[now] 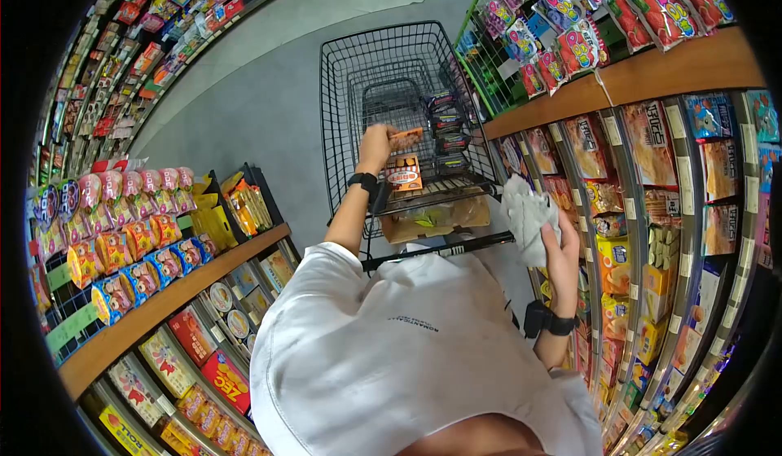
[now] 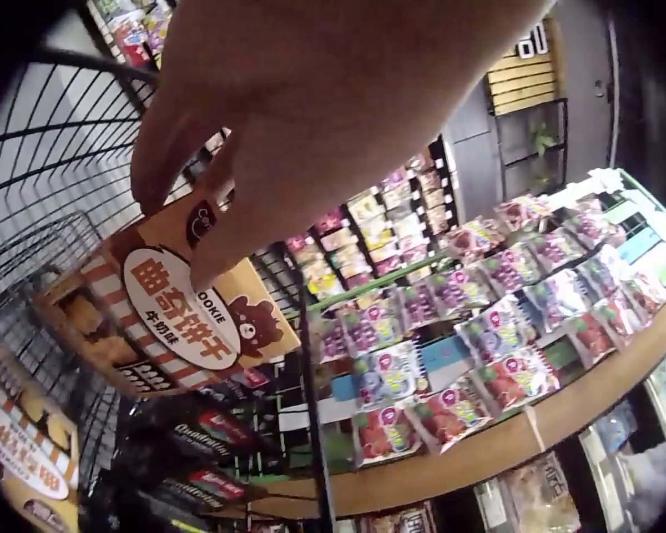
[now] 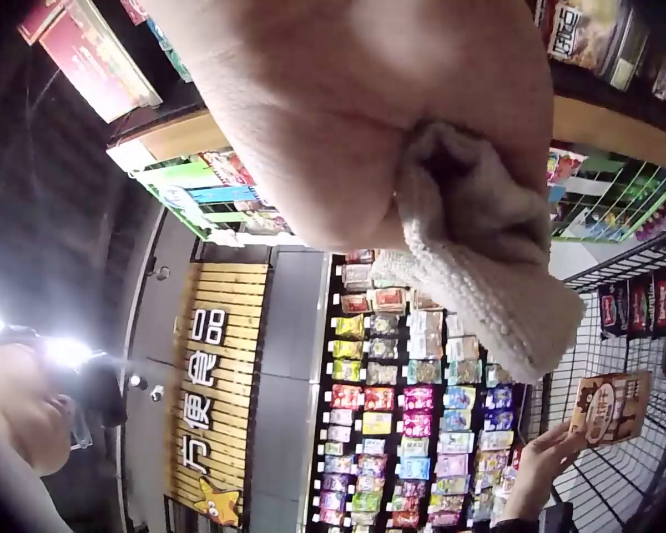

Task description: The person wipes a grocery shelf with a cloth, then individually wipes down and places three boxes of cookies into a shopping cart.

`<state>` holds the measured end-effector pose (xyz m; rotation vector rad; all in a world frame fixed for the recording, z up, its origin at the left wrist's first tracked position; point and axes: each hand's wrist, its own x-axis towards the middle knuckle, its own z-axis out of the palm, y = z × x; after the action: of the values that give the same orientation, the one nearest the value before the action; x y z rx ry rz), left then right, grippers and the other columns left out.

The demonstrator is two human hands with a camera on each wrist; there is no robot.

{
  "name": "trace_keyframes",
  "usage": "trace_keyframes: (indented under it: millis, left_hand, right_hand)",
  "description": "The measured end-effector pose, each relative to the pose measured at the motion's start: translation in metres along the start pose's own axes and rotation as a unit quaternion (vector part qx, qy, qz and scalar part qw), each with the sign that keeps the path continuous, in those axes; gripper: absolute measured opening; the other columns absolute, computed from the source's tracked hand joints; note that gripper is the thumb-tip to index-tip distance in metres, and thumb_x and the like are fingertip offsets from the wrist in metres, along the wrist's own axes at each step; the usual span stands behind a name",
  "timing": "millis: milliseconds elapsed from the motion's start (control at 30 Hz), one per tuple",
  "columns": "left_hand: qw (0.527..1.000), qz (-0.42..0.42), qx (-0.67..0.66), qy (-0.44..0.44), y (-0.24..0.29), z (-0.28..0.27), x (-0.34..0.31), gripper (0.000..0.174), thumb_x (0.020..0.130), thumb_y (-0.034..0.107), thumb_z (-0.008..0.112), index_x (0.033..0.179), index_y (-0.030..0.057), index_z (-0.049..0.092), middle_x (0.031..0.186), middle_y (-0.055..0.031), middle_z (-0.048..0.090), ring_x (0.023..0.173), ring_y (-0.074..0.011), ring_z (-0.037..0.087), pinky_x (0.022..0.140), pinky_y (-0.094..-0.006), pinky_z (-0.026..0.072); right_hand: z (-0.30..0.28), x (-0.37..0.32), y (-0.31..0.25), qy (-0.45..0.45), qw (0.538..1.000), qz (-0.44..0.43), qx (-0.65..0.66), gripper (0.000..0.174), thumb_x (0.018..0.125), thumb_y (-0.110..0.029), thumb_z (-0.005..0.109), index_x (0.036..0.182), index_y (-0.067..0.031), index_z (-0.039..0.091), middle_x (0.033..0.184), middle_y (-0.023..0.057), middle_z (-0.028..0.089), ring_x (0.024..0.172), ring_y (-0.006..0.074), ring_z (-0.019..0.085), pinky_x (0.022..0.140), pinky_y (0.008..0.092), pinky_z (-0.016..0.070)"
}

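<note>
My left hand [image 1: 375, 148] is over the basket of a black wire shopping cart [image 1: 323, 122] and grips an orange cookie box [image 2: 169, 298] with a bear on its front. In the left wrist view the thumb lies across the box's face. A matching cookie box [image 1: 404, 173] lies lower in the cart, beside a row of dark packets [image 1: 450, 142]. Right of the cart handle [image 1: 444, 250], my right hand [image 1: 562, 256] holds a crumpled light grey cloth [image 1: 528, 218]. In the right wrist view the cloth [image 3: 483, 278] hangs out of the palm.
A brown package [image 1: 440, 218] sits near the cart's handle end. Snack shelves with a wooden ledge [image 1: 627, 81] stand close on the right, bagged sweets [image 1: 578, 45] above. Another shelf unit [image 1: 187, 277] stands on the left. Grey floor [image 1: 244, 98] lies between the shelves.
</note>
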<state>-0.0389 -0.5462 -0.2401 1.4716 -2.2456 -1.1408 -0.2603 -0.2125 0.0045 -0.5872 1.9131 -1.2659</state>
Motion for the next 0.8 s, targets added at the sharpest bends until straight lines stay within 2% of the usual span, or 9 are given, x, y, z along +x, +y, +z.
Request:
trace_keyframes:
  millis: [167,233,267,433,533,567,633,700,800]
  left_hand:
    - [0.996,0.006,0.027,-0.083,-0.026,0.028,0.002,0.025,0.081,-0.002,0.067,0.104,0.0006,0.077,0.1,-0.0252,0.073,0.095,-0.0375,0.071,0.084,-0.045,0.0554]
    - [0.966,-0.082,0.03,-0.245,-0.038,0.039,0.002,0.035,0.079,0.002,0.072,0.113,0.0014,0.075,0.108,-0.0243,0.072,0.102,-0.0368,0.07,0.089,-0.0449,0.0547]
    - [0.942,-0.052,0.074,-0.322,-0.048,0.045,0.008,0.043,0.081,0.013,0.076,0.122,0.0022,0.071,0.116,-0.0233,0.071,0.109,-0.0356,0.069,0.091,-0.0448,0.0541]
    - [0.947,-0.065,0.138,-0.281,-0.001,0.035,-0.012,0.044,0.09,0.03,0.071,0.125,0.0042,0.068,0.115,-0.0239,0.071,0.108,-0.0369,0.069,0.089,-0.0456,0.0542]
    - [0.957,0.035,0.133,-0.254,0.016,0.032,-0.02,0.05,0.088,0.031,0.072,0.128,0.0017,0.064,0.114,-0.0287,0.069,0.107,-0.0414,0.067,0.091,-0.0465,0.0534]
    - [0.965,0.081,0.055,-0.243,-0.012,0.053,-0.011,0.049,0.089,0.034,0.07,0.125,0.0015,0.065,0.114,-0.0296,0.068,0.107,-0.0415,0.067,0.091,-0.0473,0.0531]
    - [0.969,0.129,0.033,-0.209,-0.013,0.068,-0.013,0.035,0.09,0.023,0.067,0.117,0.0004,0.065,0.112,-0.0208,0.071,0.103,-0.0335,0.069,0.088,-0.0408,0.0536]
    - [0.969,0.129,0.063,-0.201,0.022,0.057,-0.037,0.034,0.091,0.023,0.068,0.116,-0.0001,0.065,0.107,-0.0209,0.071,0.098,-0.0321,0.07,0.086,-0.0398,0.054]
    - [0.97,0.182,0.059,-0.153,0.128,0.02,-0.106,0.037,0.095,0.029,0.063,0.115,-0.0006,0.067,0.104,-0.0244,0.072,0.101,-0.0389,0.069,0.087,-0.0451,0.0527]
  right_hand:
    - [-0.004,-0.019,0.014,0.057,0.998,0.034,-0.007,0.047,0.102,-0.015,0.06,0.142,0.0066,0.051,0.138,0.0123,0.06,0.126,0.0179,0.054,0.109,0.0306,0.0382]
    - [-0.008,-0.025,0.026,0.053,0.997,0.044,0.035,0.046,0.102,-0.015,0.06,0.143,0.0062,0.051,0.137,0.0115,0.06,0.126,0.017,0.055,0.109,0.0303,0.0383]
    - [-0.007,-0.029,0.026,0.062,0.997,0.046,0.027,0.045,0.101,-0.013,0.06,0.142,0.0048,0.052,0.136,0.0101,0.061,0.123,0.0168,0.056,0.108,0.0302,0.0394]
    - [-0.012,-0.047,0.023,0.068,0.997,0.028,0.026,0.043,0.103,-0.015,0.059,0.141,0.0035,0.053,0.134,0.0085,0.062,0.123,0.015,0.055,0.107,0.0297,0.0398]
    - [-0.022,-0.064,0.027,0.087,0.996,0.016,-0.009,0.042,0.103,-0.016,0.059,0.141,0.0025,0.054,0.131,0.0075,0.063,0.119,0.0139,0.056,0.105,0.0293,0.0416]
    - [-0.027,-0.07,0.042,0.092,0.995,0.002,-0.026,0.041,0.103,-0.016,0.059,0.14,0.0025,0.055,0.129,0.0072,0.064,0.118,0.0131,0.057,0.104,0.0289,0.0428]
    - [-0.042,-0.084,0.06,0.117,0.992,-0.028,-0.042,0.041,0.103,-0.016,0.059,0.14,0.0025,0.055,0.128,0.0068,0.064,0.116,0.0124,0.057,0.102,0.0285,0.044]
    - [-0.052,-0.103,0.068,0.062,0.994,-0.04,0.08,0.042,0.103,-0.015,0.06,0.14,0.0034,0.054,0.128,0.0071,0.064,0.117,0.012,0.057,0.101,0.0281,0.0451]
    - [-0.07,-0.133,0.084,0.094,0.99,-0.052,0.094,0.044,0.102,-0.015,0.06,0.14,0.0063,0.052,0.132,0.0092,0.063,0.12,0.0129,0.056,0.103,0.0286,0.0448]
